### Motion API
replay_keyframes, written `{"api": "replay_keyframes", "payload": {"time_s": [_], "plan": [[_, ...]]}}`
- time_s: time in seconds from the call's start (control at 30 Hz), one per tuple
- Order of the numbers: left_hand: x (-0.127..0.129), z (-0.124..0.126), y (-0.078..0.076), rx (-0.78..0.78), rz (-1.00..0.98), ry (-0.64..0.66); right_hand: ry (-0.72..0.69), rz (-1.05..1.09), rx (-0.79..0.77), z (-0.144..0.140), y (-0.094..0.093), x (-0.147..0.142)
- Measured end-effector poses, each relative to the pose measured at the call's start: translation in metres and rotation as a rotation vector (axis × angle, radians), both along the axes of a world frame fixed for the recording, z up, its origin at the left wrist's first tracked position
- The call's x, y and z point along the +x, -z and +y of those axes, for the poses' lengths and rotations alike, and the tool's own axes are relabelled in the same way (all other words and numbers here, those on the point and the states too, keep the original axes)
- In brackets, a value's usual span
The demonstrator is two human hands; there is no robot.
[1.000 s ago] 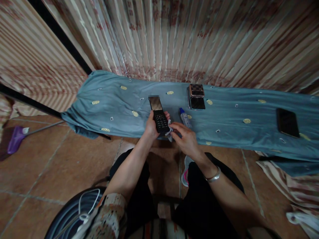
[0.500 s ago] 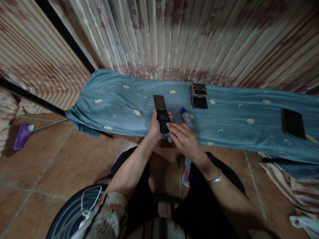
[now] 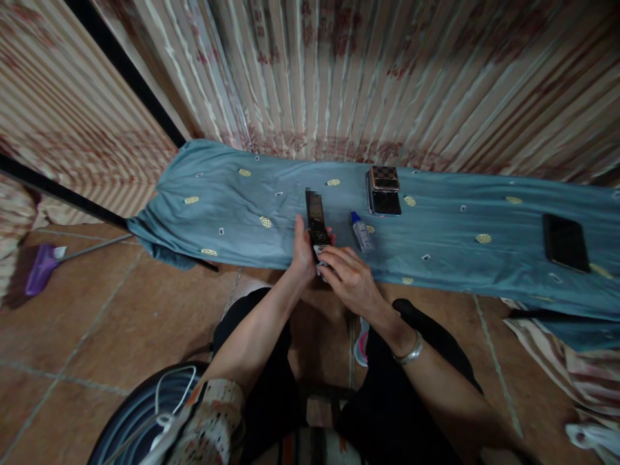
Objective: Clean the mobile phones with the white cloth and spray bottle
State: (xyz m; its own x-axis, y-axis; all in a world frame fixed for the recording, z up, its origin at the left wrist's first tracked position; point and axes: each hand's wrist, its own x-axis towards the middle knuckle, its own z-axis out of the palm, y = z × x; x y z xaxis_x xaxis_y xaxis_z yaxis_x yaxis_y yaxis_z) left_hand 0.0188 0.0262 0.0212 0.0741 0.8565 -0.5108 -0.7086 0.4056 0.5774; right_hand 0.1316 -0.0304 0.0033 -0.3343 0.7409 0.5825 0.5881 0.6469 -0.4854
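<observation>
My left hand [image 3: 304,252] grips an open black flip phone [image 3: 316,216] by its lower half, over the near edge of a table draped in blue-grey cloth [image 3: 227,213]. The phone is turned almost edge-on. My right hand [image 3: 349,279] presses a small white cloth [image 3: 320,267] against the phone's lower end; the cloth is mostly hidden under my fingers. A small clear bottle with a blue cap [image 3: 361,232] lies on the cloth just right of my hands.
A folded phone with a chequered cover [image 3: 384,189] lies at the back of the table, and a black smartphone [image 3: 564,242] at the far right. Striped curtains hang behind. A purple mop [image 3: 41,268] lies on the tiled floor at the left.
My left hand has rotated the flip phone from keypad-up to nearly edge-on. My right hand with the white cloth has slid in over the phone's lower end.
</observation>
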Motion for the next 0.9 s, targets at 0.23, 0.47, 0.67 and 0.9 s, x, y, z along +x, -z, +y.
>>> {"api": "replay_keyframes", "payload": {"time_s": [0.23, 0.47, 0.67, 0.9], "plan": [[0.007, -0.006, -0.002, -0.058, 0.028, -0.022, -0.004, 0.114, -0.031, 0.006, 0.004, 0.0], [0.02, -0.014, 0.004, 0.02, -0.102, -0.011, 0.081, 0.098, -0.06, 0.022, 0.007, 0.005], [0.029, -0.023, 0.005, 0.089, -0.12, -0.021, 0.17, 0.04, -0.062, 0.039, 0.011, 0.016], [0.023, -0.027, 0.006, 0.084, -0.101, 0.191, 0.279, -0.003, -0.008, 0.056, 0.017, 0.034]]}}
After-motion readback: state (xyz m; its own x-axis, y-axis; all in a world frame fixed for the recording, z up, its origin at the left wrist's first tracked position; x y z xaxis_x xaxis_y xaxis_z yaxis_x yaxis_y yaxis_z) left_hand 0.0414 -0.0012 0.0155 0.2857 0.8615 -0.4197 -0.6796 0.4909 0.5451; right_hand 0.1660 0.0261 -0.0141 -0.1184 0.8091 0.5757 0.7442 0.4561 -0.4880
